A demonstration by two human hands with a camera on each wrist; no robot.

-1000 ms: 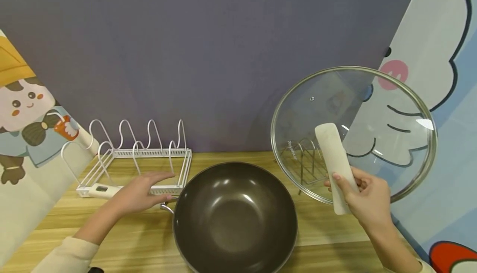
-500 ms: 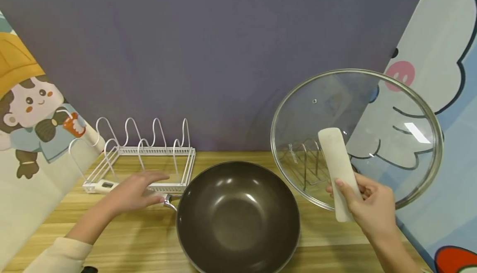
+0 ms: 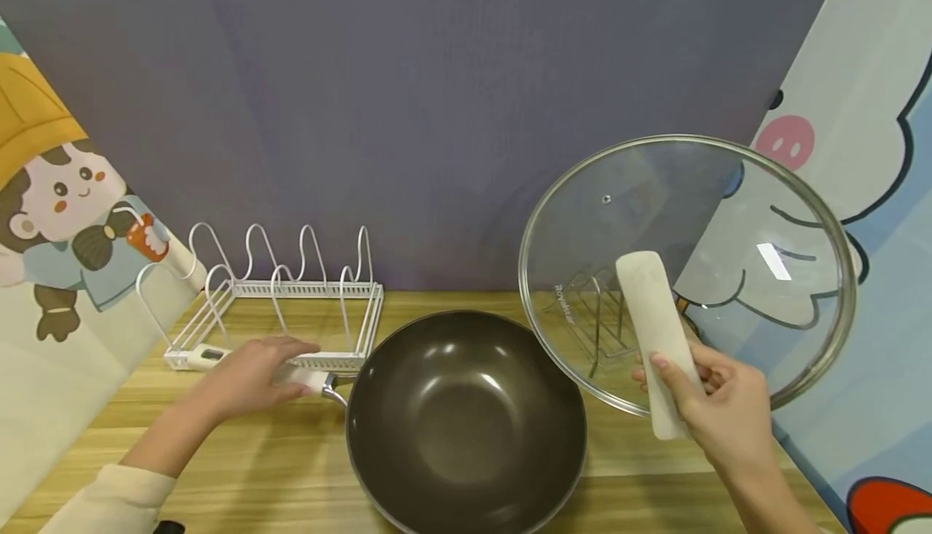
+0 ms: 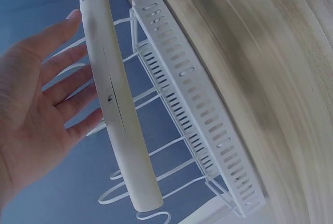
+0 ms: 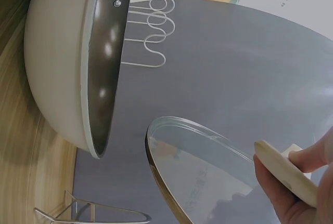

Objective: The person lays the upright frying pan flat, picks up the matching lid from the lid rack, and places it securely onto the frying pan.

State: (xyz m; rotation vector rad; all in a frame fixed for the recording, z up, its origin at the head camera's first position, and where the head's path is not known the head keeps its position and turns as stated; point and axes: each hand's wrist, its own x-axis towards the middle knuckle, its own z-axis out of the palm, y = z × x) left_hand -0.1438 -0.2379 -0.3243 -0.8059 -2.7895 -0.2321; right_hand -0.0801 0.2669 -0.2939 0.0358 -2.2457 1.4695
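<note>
While lifted clear of the tabletop (image 3: 240,469), glass lid (image 3: 684,218) held tilted, up and to the right of the wok (image 3: 466,421), its lower left rim just overlapping the wok's right edge in the head view. Judged from this: lid off and in the air, not yet set down anywhere; wok bare, dark inside, resting on the tabletop, not lifted.

Behind and left of the wok, a white wire rack (image 3: 284,307) with looped dividers, all slots free. Right of the wok and seen through the lid, a smaller metal stand (image 3: 597,328), partly blurred by the glass.

Wok handle (image 3: 251,366), pale and long, lying along the front rail of the rack, left of the wok. Lid handle (image 3: 655,340), pale and flat, crossing the lower part of the glass.

Right hand (image 3: 728,404) clamped on the lower end of the lid handle, thumb on top, fingers curled beneath. Left hand (image 3: 243,376) lying over the wok handle with fingers straight and spread, not wrapped round it; the left wrist view shows the palm (image 4: 36,115) flat beside the handle (image 4: 117,109).

In the way: the wok handle close against the rack's front rail; the lid's rim near the wok's edge and near the right-hand wall panel (image 3: 874,218).
</note>
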